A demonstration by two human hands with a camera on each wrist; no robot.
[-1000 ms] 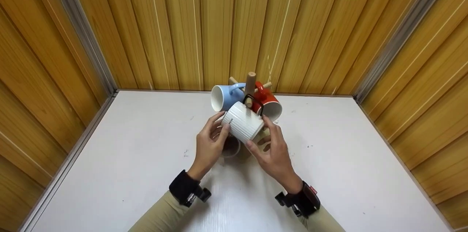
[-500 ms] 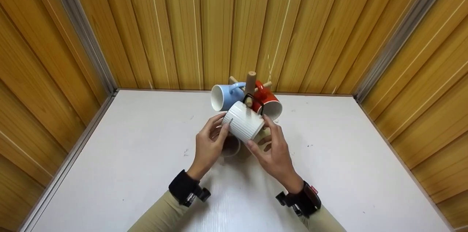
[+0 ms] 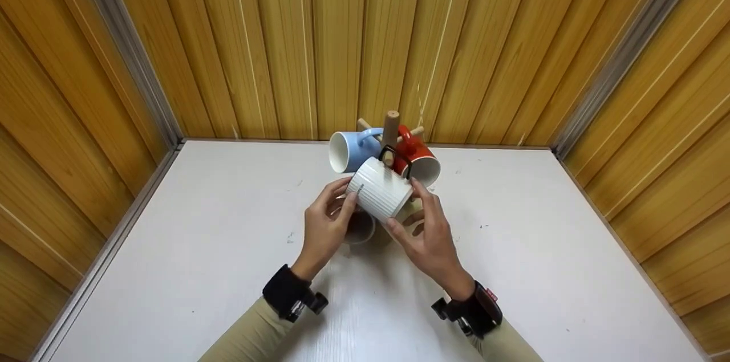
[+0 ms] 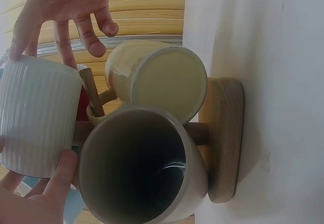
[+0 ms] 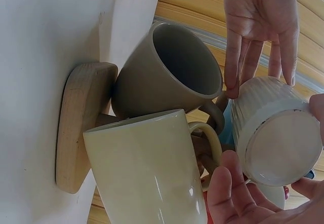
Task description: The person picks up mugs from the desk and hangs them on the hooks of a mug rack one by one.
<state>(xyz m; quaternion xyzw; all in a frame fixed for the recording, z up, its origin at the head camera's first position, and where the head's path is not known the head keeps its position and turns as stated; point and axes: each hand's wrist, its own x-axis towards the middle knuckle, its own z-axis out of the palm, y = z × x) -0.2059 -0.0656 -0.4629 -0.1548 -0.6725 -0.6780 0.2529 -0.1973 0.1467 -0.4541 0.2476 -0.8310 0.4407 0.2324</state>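
Both hands hold a white ribbed mug (image 3: 379, 190) that lies tilted on its side in front of a wooden mug tree (image 3: 392, 129). Its black handle loops round the tip of a front peg. My left hand (image 3: 326, 224) grips the left end at the rim, thumb on the near side and fingers behind. At the mug's base, my right hand (image 3: 429, 236) pinches with thumb and index finger; its other fingers are loosely bent below. Close under the white mug are a grey mug (image 5: 134, 89) and a cream mug (image 5: 147, 168), hung by their handles on lower pegs.
On the upper pegs hang a light blue mug (image 3: 364, 152) at left and a red mug (image 3: 413, 150) at right. The tree's wooden base (image 4: 223, 143) stands on a white table (image 3: 228, 225). Wood-patterned walls (image 3: 336, 37) enclose the table at the back and both sides.
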